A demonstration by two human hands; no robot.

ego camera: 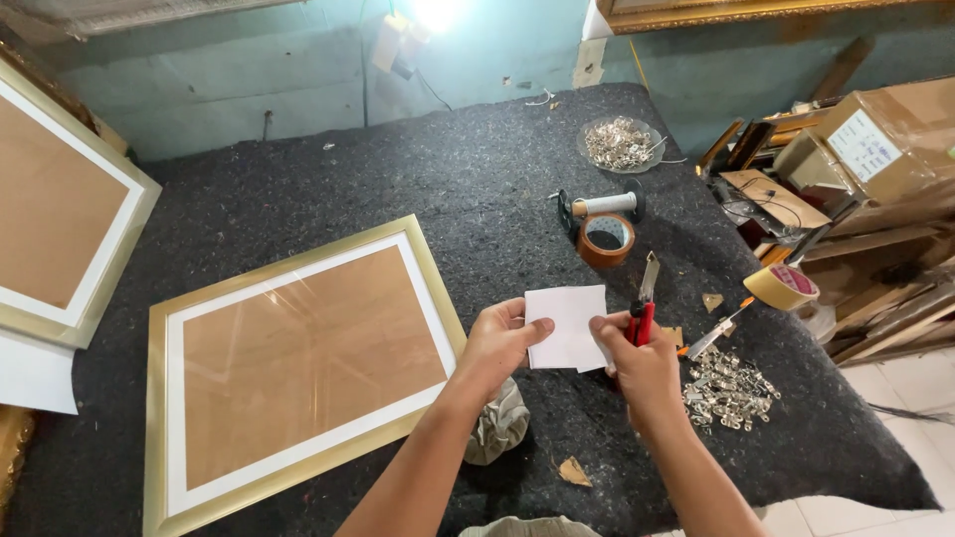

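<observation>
I am holding a white paper sheet (567, 326) between both hands above the felt-covered desk (418, 169): my left hand (497, 343) is pinching its left edge, and my right hand (642, 370) is gripping its right edge while also clasping a red-handled cutter (644, 298). A gold picture frame (298, 368) is lying just left of my left hand, and a pile of metal hangers (728, 388) is sitting right of my right hand.
</observation>
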